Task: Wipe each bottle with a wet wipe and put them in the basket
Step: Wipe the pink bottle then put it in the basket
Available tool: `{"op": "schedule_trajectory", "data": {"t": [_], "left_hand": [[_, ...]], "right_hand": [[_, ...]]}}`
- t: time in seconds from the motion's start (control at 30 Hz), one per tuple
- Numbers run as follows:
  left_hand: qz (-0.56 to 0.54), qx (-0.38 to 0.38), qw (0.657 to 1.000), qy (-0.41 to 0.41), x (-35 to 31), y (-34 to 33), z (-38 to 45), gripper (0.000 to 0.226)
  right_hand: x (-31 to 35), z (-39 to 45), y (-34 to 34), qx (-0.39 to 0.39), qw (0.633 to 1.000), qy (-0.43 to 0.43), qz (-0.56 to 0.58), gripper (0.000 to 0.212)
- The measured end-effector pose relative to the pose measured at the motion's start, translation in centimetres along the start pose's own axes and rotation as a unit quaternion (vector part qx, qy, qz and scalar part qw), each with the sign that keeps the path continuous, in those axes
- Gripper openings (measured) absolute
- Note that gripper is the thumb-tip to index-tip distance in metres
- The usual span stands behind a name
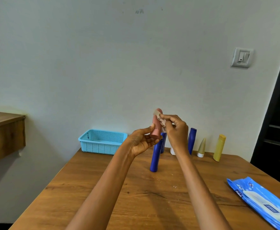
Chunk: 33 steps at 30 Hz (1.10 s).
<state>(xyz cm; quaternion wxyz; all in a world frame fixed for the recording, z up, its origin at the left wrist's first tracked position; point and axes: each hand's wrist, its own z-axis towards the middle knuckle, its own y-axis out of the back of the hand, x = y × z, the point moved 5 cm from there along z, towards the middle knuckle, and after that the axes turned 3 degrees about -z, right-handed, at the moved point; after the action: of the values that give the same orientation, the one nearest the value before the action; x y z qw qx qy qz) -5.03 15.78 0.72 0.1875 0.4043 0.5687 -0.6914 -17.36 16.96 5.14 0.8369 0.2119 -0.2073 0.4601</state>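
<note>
Between your two sets of fingers, up off the table (102, 188), is the pink bottle (155, 126). Your left hand (141, 142) grips it near the bottom, thumb in front and fingers curled behind. Your right hand (175, 128) pinches the wet wipe (161, 121) vs. the bottle's upper side, fingers closed on the wipe.

To do this well, I'd say: keep the left grip low so the wipe reaches most of the body, turn the bottle w/ the left fingers as the right strokes top to bottom, then shift the grip to catch the base & cap. Don't squeeze hard; it looks light and could slip when wet.

Left of your left fingers, at the table's far edge, sits the basket (102, 141), nothing visible in it. Below and behind your fingers stand three blue bottles (155, 156), a partly hidden white one, a beige tube (201, 147) and a yellow bottle (219, 147), all yet to go in.
</note>
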Motion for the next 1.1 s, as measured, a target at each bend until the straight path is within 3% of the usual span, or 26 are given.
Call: {"op": "schedule_trajectory", "data": {"t": [0.23,0.4,0.63,0.73,0.87,0.97,1.1], "left_hand": [[0.016,-0.001,1.000,0.015,0.4,-0.1,0.1,0.025],[0.063,-0.012,0.998,-0.005,0.1,0.3,0.2,0.025],[0.039,-0.077,0.995,-0.049,-0.6,1.5,0.8,0.008],[0.023,-0.085,0.995,-0.040,-0.2,1.8,0.7,0.016],[-0.009,-0.063,0.998,-0.024,-0.2,1.8,0.6,0.033],[-0.008,-0.051,0.999,-0.016,0.0,1.5,0.4,0.027],[-0.028,-0.062,0.997,-0.022,-0.1,1.7,0.3,0.018]], "right_hand": [[0.0,0.3,1.2,-0.061,0.997,-0.027,0.037,0.019],[0.1,0.1,-1.4,0.052,0.998,0.005,-0.023,0.037],[0.9,-1.3,-1.5,0.037,0.991,0.107,-0.072,0.018],[0.4,-1.4,-1.5,0.045,0.992,0.087,-0.078,0.008],[0.2,-0.7,-1.0,-0.009,0.999,0.043,-0.007,0.019],[-0.5,-0.5,-2.4,0.069,0.996,-0.037,0.029,0.043],[-0.2,-1.4,-3.2,0.087,0.996,0.003,-0.002,0.037]]}}
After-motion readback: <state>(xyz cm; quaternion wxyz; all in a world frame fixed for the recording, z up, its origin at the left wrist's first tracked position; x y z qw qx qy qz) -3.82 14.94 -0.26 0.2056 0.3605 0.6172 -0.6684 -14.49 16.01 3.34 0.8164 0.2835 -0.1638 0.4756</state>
